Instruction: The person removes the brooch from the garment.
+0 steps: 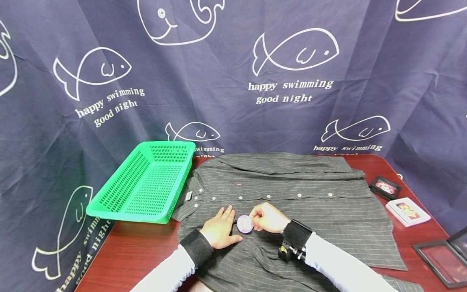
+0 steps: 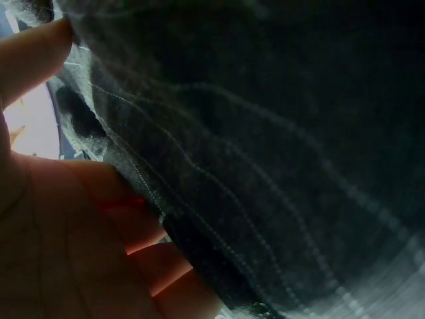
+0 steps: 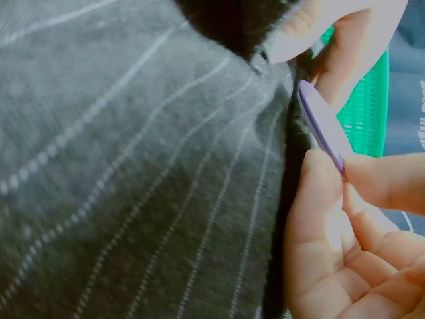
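A dark grey pinstriped shirt (image 1: 292, 182) lies spread over the table, its collar toward the left and a row of white buttons across it. My right hand (image 1: 268, 218) pinches a round, purple-rimmed badge (image 1: 244, 224) between thumb and fingers, just over the shirt front. In the right wrist view the badge (image 3: 323, 126) appears edge-on as a thin disc; its back is mostly hidden. Left of the badge, my left hand (image 1: 219, 229) rests on the cloth with its fingers extended and thumb spread. Shirt fabric (image 2: 252, 133) fills most of the left wrist view.
A green plastic basket (image 1: 157, 182) stands at the left, close to the collar. Beyond the shirt hem on the right lie a dark case (image 1: 384, 187), a white case with a picture (image 1: 408, 211) and a dark-framed open case (image 1: 441, 259). A patterned curtain (image 1: 233, 81) hangs behind.
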Tool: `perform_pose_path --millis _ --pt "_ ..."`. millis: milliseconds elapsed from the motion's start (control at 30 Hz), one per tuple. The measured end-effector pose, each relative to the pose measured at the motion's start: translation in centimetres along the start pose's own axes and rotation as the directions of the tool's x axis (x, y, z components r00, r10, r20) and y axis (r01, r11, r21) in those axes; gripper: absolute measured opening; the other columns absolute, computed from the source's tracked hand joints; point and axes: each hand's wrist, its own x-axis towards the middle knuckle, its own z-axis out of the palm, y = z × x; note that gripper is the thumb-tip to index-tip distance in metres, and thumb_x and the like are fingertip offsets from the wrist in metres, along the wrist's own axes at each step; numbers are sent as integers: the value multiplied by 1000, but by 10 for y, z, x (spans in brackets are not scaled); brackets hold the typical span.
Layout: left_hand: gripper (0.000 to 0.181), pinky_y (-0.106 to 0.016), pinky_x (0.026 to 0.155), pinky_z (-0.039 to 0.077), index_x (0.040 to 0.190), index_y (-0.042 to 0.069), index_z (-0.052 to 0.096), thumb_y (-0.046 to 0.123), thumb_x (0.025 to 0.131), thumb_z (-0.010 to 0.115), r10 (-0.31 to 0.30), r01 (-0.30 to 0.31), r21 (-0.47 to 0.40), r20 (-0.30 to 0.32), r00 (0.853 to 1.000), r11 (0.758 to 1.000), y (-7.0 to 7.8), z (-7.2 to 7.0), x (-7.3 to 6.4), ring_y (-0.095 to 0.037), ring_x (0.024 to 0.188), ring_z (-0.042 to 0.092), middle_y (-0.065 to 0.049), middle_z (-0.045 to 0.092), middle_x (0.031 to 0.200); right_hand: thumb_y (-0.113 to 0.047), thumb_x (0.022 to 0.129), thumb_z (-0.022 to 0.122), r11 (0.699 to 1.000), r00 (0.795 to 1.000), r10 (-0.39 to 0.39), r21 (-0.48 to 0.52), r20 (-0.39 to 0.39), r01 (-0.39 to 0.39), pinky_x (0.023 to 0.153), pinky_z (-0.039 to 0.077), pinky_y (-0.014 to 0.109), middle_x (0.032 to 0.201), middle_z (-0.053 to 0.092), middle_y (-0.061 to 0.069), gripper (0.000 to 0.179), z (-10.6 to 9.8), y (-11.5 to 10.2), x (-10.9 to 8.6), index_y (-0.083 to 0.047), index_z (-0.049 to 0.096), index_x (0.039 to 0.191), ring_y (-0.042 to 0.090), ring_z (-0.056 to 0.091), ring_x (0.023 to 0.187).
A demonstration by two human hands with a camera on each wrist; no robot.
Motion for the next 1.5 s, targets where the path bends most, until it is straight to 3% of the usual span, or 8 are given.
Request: perform_pose_path --millis 267,467,833,1100,1300,1500 --pt "85 -47 109 41 142 -5 44 54 85 66 -7 7 -3 6 1000 1000 -1 2 1 -41 139 41 -20 40 153 6 83 56 997 999 -1 79 -39 4 60 57 25 76 68 22 15 -10 -1 -4 15 63 92 11 62 65" --pt "86 -48 109 41 143 -4 43 55 85 65 -13 13 -6 8 1000 1000 -2 4 2 -40 139 41 -19 39 153 5 86 58 991 988 1 131 -152 19 64 59 29 83 68 30 16 -20 -1 -3 17 61 96 20 68 71" --pt "85 -48 109 41 144 -4 42 55 86 65 -18 18 -16 11 1000 1000 -3 6 4 -40 140 39 -19 38 154 6 87 57 983 930 -23 163 -368 88 65 57 21 90 68 29 19 -42 -5 -4 18 59 102 6 65 68" --pt "86 -48 109 41 144 -4 42 55 86 65 -20 21 -13 10 1000 1000 -4 6 3 -40 140 39 -18 38 154 6 89 61 973 899 -38 189 -437 134 67 56 19 90 67 31 20 -54 -8 -4 19 59 104 2 64 69" --pt "86 -47 109 41 144 -4 43 55 85 66 -17 17 -4 2 1000 1000 -4 7 4 -40 140 40 -19 39 154 5 90 60 960 884 -64 215 -463 182 68 58 22 85 68 16 22 -58 -11 -4 20 58 106 5 66 70" --pt "86 -46 110 41 144 -3 44 56 84 65 -15 15 4 -4 1000 1000 -4 7 4 -39 140 41 -18 40 154 3 90 62 964 848 -71 181 -525 192 66 56 19 81 68 7 20 -66 -15 -7 18 61 105 5 66 68"
